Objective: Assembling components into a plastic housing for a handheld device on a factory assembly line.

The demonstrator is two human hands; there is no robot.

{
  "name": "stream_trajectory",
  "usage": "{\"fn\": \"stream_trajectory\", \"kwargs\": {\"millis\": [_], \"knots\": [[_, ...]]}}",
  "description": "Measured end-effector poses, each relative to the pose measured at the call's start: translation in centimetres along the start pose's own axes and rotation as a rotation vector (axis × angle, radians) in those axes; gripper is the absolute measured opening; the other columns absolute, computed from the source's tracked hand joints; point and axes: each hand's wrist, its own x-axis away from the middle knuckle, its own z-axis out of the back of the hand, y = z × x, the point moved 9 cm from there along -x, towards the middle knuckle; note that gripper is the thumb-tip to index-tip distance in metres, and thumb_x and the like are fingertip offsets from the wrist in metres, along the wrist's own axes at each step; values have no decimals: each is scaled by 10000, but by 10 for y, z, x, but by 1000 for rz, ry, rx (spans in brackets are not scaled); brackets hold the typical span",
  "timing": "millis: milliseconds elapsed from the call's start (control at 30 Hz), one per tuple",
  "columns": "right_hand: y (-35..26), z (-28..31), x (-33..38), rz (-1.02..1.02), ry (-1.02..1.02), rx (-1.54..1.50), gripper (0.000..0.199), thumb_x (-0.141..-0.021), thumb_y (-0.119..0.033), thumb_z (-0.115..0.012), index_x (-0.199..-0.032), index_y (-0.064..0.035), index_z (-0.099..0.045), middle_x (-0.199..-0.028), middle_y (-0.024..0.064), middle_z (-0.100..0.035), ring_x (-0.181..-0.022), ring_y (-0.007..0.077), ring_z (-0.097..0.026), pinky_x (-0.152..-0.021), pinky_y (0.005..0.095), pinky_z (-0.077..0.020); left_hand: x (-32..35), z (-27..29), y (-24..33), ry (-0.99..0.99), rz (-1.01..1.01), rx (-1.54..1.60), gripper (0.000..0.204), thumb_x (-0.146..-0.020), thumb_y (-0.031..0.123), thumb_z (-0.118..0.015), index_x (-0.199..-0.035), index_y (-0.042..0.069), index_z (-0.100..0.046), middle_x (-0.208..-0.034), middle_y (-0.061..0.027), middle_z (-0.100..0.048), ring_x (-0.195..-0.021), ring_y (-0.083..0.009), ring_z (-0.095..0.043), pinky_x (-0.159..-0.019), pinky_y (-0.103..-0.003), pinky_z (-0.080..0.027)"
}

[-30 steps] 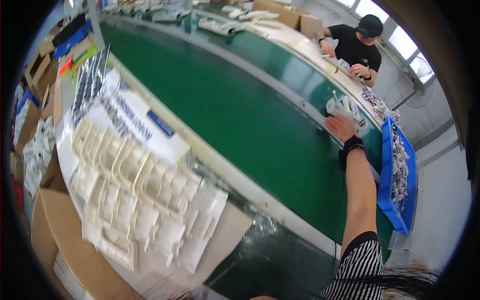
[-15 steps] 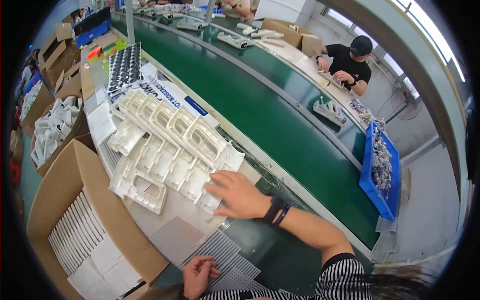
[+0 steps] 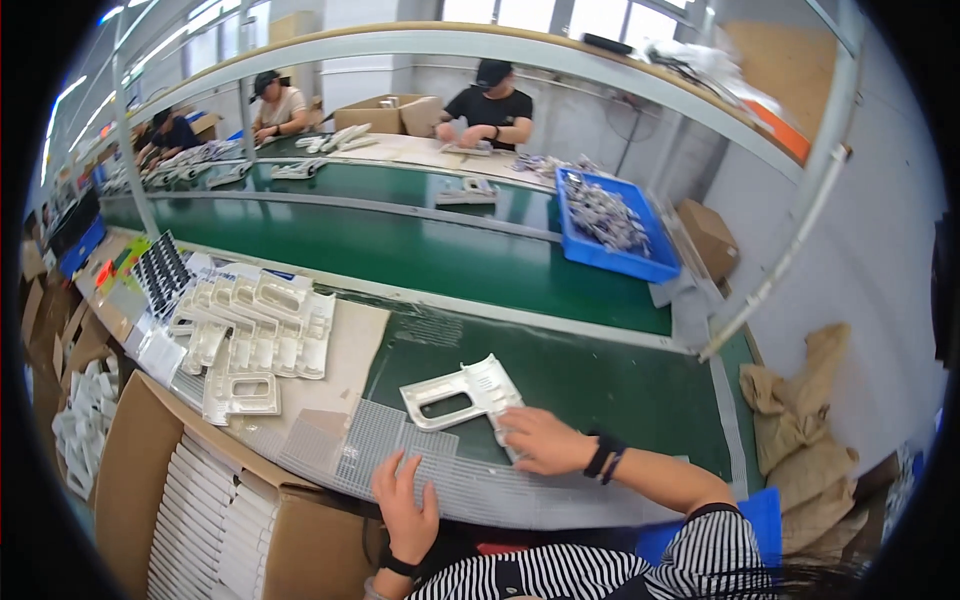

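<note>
A white plastic housing half [image 3: 490, 381], with an oblong opening and a ribbed inner side, lies on the green work surface in front of me. My right hand [image 3: 545, 441] has its fingers closed on the near end of that piece. Lower and to the left, my left hand [image 3: 407, 508] is held with fingers apart, empty, beside the edge of a grey ribbed mat [image 3: 380, 440]. Several similar white housings [image 3: 255, 325] lie in overlapping rows on the left part of the bench.
An open cardboard box [image 3: 140, 460] with stacked white pieces stands at the left. Beyond the bench runs a green conveyor [image 3: 400, 250], with a blue tray [image 3: 660, 268] of small parts at its right end. A person [image 3: 490, 110] in black works across it. Brown sacking [image 3: 800, 400] lies at right.
My right hand has brought one white housing from the rows to the green surface before me. My left hand has risen and its fingers have spread. The view has swung right and upward.
</note>
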Motion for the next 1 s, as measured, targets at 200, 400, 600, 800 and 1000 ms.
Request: {"fn": "stream_trajectory", "kwargs": {"millis": [200,400,600,800,1000], "knots": [[9,34,157,-418,203,168,468,-837,-175,-712,-1282,-49,-635,-1486,224,-491,-1382,414,-464,-1112,507,-411,6,-58,50,-255,-277,-143,569,-840,164,-764,-1368,55,-579,-1466,-210,-498,-1382,-404,-423,-1132,-582,-298],[-60,106,364,-1012,457,-87,450,-906,-232,-711,-1296,-26,-620,-1303,211,-630,-1184,400,-608,-992,463,-508,40,-134,37,-802,-271,-266,510,-896,169,-717,-1375,61,-582,-1464,-216,-504,-1337,-405,-478,-1143,-572,-302],[-176,86,569,-1839,307,157,416,-874,-301,-747,-1186,-32,-684,-1123,203,-711,-1052,394,-667,-918,470,-535,15,-140,60,-583,-511,-362,557,-933,85,-658,-1457,6,-486,-1529,-265,-438,-1421,-445,-403,-1150,-521,-336],[-238,-60,690,-2256,61,-215,415,-845,-404,-744,-1095,-73,-741,-1040,185,-735,-1031,387,-681,-883,483,-545,-6,-161,50,-630,-557,-374,316,-914,100,-687,-1209,-3,-636,-1138,-201,-615,-1070,-416,-571,-935,-512,-442],[-154,-207,712,-2039,-93,-374,346,-856,-368,-687,-1012,-66,-750,-1023,182,-738,-991,403,-692,-863,516,-554,13,-192,83,-694,-693,-497,329,-933,305,-762,-1172,89,-701,-921,-86,-700,-753,-249,-674,-624,-363,-544]]}}
